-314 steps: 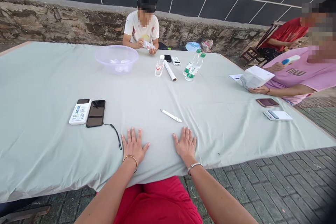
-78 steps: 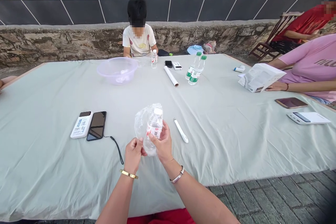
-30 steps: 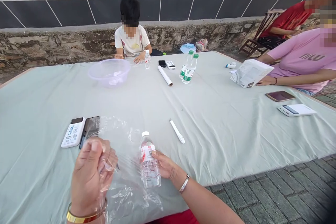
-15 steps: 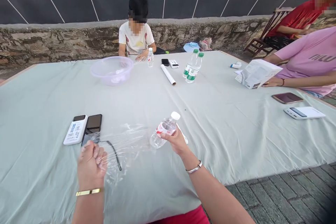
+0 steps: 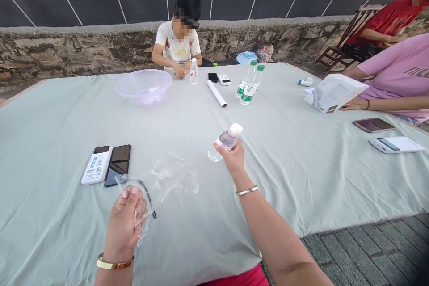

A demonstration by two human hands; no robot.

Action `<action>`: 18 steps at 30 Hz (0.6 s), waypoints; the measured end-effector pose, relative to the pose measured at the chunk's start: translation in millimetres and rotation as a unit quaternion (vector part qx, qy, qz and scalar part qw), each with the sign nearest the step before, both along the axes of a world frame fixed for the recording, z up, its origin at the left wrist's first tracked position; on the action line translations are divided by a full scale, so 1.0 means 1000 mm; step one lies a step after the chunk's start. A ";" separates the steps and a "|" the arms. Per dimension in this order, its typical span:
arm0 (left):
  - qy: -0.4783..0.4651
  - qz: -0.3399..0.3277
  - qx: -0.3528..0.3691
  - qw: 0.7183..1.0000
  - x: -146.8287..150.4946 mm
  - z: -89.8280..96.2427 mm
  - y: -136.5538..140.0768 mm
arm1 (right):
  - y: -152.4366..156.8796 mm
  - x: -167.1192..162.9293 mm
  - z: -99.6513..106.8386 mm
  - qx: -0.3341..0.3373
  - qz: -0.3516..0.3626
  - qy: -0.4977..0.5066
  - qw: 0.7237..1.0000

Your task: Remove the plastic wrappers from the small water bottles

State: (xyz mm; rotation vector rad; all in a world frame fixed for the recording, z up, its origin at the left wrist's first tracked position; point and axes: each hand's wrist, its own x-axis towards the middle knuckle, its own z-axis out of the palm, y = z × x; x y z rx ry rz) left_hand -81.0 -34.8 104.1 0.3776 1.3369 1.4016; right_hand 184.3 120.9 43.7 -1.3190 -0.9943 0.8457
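My left hand [image 5: 129,214] is closed on a crumpled sheet of clear plastic film [image 5: 174,176], whose loose part spreads to the right over the cloth. Just beyond that hand lie a black phone [image 5: 118,165] with a dark strap [image 5: 147,196] and a white power bank [image 5: 97,165]. In my right hand [image 5: 233,158] is a small clear water bottle [image 5: 226,140] with a white cap and a red-and-white label. The bottle leans to the right, and my fingers wrap round its side. Whether its base touches the cloth I cannot tell.
A pale cloth covers the table [image 5: 161,129]. Farther back stand a purple basin [image 5: 144,91], a white roll [image 5: 216,94], two green-capped bottles [image 5: 250,87] and another small bottle [image 5: 193,71]. A person sits opposite; another at right is by a white box [image 5: 335,91].
My right hand has carried the bottle away from me and to the right. The film has come away from the bottle's side and hangs slack from my left hand, which has turned and lowered.
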 end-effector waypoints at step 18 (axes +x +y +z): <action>0.059 -0.240 -0.014 0.969 0.036 0.017 -0.004 | -0.059 -0.020 0.038 0.064 0.157 -0.095 0.981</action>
